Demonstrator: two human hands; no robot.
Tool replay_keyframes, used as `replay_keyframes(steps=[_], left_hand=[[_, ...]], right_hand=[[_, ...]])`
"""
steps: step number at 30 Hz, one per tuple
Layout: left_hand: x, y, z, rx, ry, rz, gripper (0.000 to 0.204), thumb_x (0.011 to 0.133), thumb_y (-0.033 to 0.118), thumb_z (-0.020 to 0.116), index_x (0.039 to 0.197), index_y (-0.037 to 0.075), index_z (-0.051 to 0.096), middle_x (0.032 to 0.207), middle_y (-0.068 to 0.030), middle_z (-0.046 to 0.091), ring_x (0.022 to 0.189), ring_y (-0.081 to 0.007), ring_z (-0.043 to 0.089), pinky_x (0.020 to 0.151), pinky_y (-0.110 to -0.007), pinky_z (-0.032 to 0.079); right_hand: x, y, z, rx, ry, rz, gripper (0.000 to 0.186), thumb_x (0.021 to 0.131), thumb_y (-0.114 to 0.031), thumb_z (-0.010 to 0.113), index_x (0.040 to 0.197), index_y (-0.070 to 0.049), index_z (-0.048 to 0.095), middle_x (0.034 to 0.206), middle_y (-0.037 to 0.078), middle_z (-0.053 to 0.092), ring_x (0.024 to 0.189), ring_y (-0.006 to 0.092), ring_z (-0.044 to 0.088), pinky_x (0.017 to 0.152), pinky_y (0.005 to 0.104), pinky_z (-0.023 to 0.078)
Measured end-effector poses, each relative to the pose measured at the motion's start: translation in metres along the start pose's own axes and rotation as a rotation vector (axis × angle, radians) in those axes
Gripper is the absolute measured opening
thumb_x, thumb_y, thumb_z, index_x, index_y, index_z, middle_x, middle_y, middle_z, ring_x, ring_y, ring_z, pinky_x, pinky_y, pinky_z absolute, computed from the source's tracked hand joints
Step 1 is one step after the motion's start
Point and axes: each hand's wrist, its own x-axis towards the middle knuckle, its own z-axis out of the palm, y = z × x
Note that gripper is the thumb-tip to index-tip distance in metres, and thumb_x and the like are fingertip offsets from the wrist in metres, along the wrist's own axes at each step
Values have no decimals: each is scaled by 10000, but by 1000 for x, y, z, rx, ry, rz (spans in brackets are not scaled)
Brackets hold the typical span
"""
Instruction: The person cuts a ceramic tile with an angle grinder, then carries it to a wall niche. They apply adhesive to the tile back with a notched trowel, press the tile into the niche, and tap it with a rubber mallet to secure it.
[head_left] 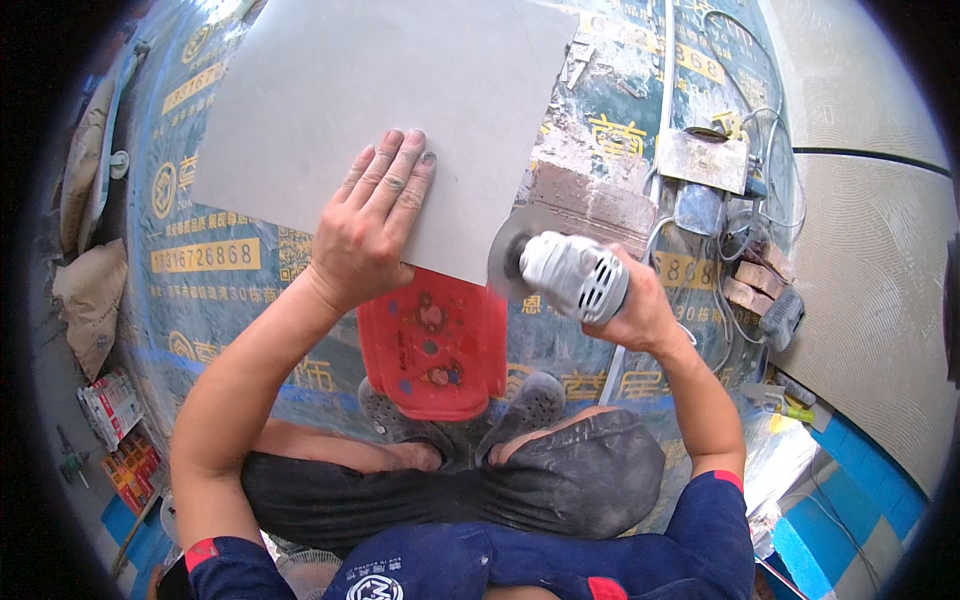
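Note:
A large grey tile lies before me, its near edge over a red plastic stool with cartoon prints. My left hand rests flat on the tile near that edge, fingers stretched out. In my right hand is a white angle grinder, the fingers wrapped round its body. The grinder's round disc stands at the tile's right near corner; I cannot tell whether it touches or spins. Part of the disc is hidden behind the grinder's head.
Printed green floor sheeting spreads underneath. Right of the tile lie dusty brown blocks, a metal plate, looping cables and broken bricks. Big textured tiles stand farther right. Sacks and boxes sit at left.

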Motion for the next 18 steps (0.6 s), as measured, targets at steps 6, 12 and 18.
replay_keyframes(steps=[6, 12, 18], left_hand=[[-1, -4, 7, 36, 25, 41, 666, 717, 165, 728, 1320, -86, 597, 1461, -272, 517, 1392, -410, 478, 1159, -517, 388], [2, 1, 5, 93, 109, 26, 367, 887, 69, 569, 1228, -19, 672, 1396, -200, 604, 1311, -360, 578, 1088, -481, 475], [6, 0, 6, 88, 98, 46, 372, 893, 74, 556, 1234, -21, 671, 1397, -204, 603, 1326, -358, 565, 1093, -481, 469]], right_hand=[[21, 16, 2, 120, 72, 142, 607, 615, -118, 848, 1151, -31, 578, 995, 191, 698, 951, 361, 707, 832, 403, 555], [12, 7, 2, 11, 30, -38, 622, 598, -145, 854, 1163, -65, 607, 1018, 158, 700, 968, 380, 700, 853, 418, 559], [52, 42, -16, 177, 110, 96, 691, 623, -122, 839, 1266, -23, 606, 1126, 172, 714, 1037, 277, 703, 938, 379, 536]])
